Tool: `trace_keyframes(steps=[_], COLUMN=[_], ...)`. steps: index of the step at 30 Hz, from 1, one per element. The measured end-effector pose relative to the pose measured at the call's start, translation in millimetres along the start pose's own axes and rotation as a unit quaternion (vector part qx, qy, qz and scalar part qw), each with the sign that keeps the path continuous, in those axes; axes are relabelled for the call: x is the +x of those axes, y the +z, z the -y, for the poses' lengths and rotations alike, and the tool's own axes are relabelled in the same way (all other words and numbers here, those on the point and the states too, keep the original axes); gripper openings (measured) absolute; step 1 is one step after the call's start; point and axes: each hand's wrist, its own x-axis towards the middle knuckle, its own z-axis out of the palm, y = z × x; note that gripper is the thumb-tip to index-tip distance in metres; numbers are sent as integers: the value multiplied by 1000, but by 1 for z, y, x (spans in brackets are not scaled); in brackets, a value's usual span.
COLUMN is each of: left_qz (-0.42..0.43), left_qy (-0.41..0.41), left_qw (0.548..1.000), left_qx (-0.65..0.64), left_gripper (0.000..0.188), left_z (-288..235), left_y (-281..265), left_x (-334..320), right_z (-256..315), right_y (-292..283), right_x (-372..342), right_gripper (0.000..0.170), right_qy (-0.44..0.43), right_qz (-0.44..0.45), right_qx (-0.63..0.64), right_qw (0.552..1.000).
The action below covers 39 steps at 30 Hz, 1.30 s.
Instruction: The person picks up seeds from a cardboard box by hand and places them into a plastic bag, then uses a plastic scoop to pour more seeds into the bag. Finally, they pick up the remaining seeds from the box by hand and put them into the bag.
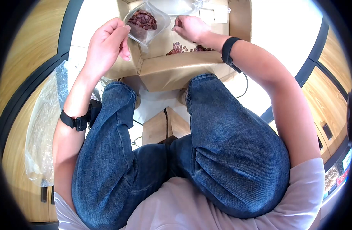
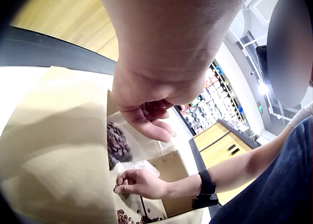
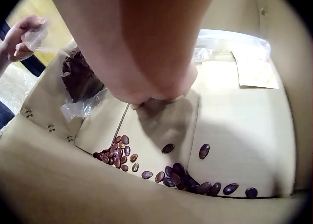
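Saw shirt (image 1: 176,207) nearest, then jeans (image 1: 237,145), bent at both knees. Past the knees, saw box (image 1: 176,71), with loose seeds (image 1: 177,48) strewn inside along its near wall. Found left hand (image 1: 109,40) above the box's left side, thumb and finger pinched on the edge of a clear bag (image 1: 160,19) part-filled with seeds. Noted right hand (image 1: 191,28) over the box floor, fingers curled to meet thumb; could not tell whether round a seed. Farther, saw pale paper (image 3: 257,72).

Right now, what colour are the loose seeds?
The loose seeds are dark reddish brown, clearest in the right wrist view.
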Motion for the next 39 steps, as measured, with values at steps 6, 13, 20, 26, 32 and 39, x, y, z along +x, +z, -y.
trace_keyframes(steps=[6,13,20,26,32,39], left_qz=[3,2,-15,1,-9,-11], left_qy=[0,-3,-3,-14,-9,-6], left_qw=[1000,1000,999,999,998,1000], left_qx=[15,14,28,52,55,27], left_gripper=[24,23,22,21,20,20], left_z=[1,0,3,1,4,5], left_y=[1,-1,-7,-1,-5,-12], left_x=[-1,-2,-5,-3,-3,-3], right_z=[4,9,68,183,155,78], right_y=[4,-13,-129,-182,-134,-118], right_x=[7,3,-49,-61,-63,-52], right_gripper=[27,30,23,14,16,19], right_qy=[23,-2,2,4,-202,-180], right_qz=[25,105,301,106,-30,-62], right_qx=[2,-84,216,202,241,386], right_qw=[999,991,929,974,949,903])
